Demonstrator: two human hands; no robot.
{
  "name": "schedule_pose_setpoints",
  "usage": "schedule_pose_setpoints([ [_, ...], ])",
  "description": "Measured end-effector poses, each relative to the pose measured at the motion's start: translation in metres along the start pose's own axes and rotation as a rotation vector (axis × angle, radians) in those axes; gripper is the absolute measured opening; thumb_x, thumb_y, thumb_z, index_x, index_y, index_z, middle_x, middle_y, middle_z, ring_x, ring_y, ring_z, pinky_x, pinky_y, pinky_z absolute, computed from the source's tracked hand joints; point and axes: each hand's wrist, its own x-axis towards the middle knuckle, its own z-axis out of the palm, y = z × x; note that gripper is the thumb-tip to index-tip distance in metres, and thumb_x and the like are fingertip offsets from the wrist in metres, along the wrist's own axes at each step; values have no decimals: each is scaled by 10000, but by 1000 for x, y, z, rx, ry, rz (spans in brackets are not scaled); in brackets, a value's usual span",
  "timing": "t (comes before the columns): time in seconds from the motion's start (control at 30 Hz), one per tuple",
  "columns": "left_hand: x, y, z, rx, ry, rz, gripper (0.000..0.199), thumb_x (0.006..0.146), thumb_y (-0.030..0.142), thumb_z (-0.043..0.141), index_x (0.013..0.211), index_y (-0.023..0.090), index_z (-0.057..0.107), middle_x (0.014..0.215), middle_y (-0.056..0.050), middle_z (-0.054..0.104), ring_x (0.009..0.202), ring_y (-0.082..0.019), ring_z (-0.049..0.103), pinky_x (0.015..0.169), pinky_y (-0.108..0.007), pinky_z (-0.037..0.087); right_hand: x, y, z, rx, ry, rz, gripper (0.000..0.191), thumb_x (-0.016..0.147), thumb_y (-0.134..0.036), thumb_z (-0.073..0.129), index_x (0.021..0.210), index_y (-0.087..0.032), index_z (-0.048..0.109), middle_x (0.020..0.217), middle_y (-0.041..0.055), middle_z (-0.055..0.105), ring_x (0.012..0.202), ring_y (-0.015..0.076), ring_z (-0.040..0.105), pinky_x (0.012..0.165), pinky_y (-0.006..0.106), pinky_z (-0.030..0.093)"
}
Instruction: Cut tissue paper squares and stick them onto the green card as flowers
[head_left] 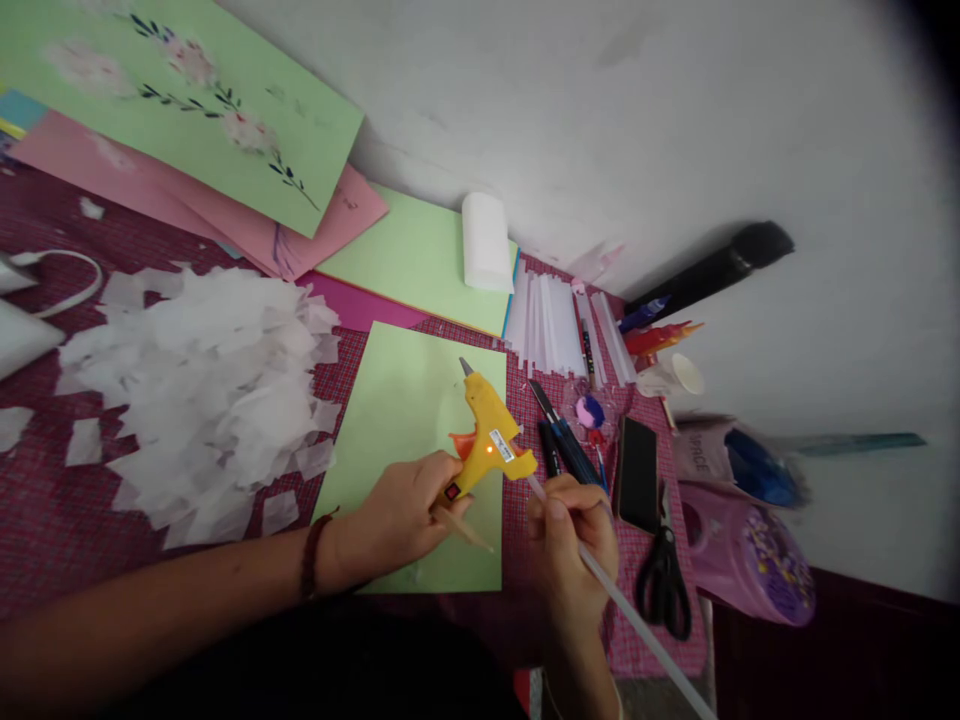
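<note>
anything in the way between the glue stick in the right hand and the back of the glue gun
Nothing visible: the right hand holds the glue stick with its upper end at the rear of the yellow glue gun, which the left hand grips. Whether it is inside isn't clear.

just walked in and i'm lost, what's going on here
A person's left hand grips a yellow glue gun over a pale green sheet. The right hand holds a long, translucent stick whose far end is at the back of the gun. A small light on the gun glows. White paper pieces lie heaped to the left.
</note>
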Motion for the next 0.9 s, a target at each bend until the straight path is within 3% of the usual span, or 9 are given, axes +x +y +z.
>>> schedule_pose_setpoints([
  [0.13,2,2,1,-102,-25,-88,147,836,248,597,955,200,524,811,9,615,661,-125,563,610,-244,404,5,-2,4,110,-41,18,132,919,-181,575,800,-231,547,654,-60,484,572,104,465,509,234,363],
  [0.27,5,9,3,-504,18,-278,287,799,261,649,1008,223,457,874,21,601,704,-104,592,619,-215,450,11,-5,7,248,-101,28,107,912,-245,591,811,-245,554,634,-73,457,497,91,437,472,224,359],
  [0.37,10,11,6,-729,68,-334,488,760,219,676,1156,235,392,938,8,619,741,-95,592,644,-211,456,11,-6,7,223,-113,33,124,899,-273,610,794,-243,551,639,-68,463,504,93,447,479,224,368],
  [0.5,19,13,4,-771,25,-364,808,696,151,694,1377,225,266,878,26,600,739,-101,572,650,-223,444,5,-4,4,183,-155,6,84,897,-251,611,823,-249,573,652,-54,480,547,111,480,492,231,385],
  [0.63,26,19,-3,-686,-34,-364,517,697,175,673,1169,195,461,910,2,610,756,-120,585,626,-226,438,-2,-2,-2,149,-222,-48,57,903,-223,596,858,-257,595,686,-29,524,606,141,511,519,260,400],
  [0.73,29,26,-9,-479,-36,-354,285,725,187,619,983,191,499,760,40,574,613,-95,522,542,-214,359,-7,-1,-4,111,-236,-80,75,907,-208,586,850,-257,593,682,-26,529,616,146,515,534,266,406],
  [0.9,33,33,-12,-281,-26,-378,216,710,170,578,890,203,463,668,65,518,552,-90,459,524,-219,303,-17,2,-5,25,-162,-68,69,886,-186,611,887,-255,610,692,-25,528,636,149,521,528,263,401],
])
